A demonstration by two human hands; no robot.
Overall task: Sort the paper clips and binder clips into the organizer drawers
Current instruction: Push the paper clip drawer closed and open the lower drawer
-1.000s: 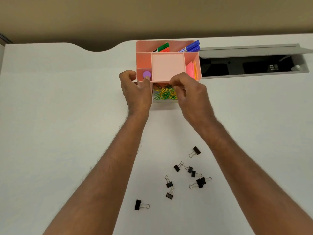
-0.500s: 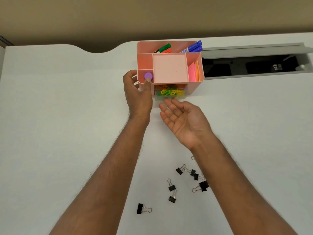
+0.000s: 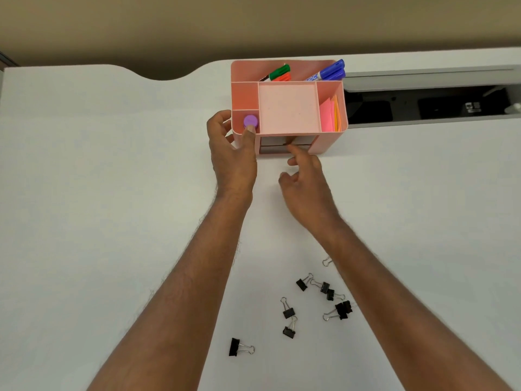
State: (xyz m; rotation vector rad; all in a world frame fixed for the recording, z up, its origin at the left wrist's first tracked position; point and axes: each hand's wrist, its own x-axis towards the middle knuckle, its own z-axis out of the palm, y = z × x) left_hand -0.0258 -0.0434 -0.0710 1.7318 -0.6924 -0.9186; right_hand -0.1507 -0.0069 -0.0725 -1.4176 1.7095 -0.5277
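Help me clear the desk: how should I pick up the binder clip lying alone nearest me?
Pinch the lone binder clip by its black body, from above. The body stands thicker than the wire handles, which lie flat pointing right, and nothing crowds it.

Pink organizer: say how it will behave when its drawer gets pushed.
The pink organizer looks like light plastic, so it would probably slide on the smooth white table. The left hand braces its corner, likely preventing that.
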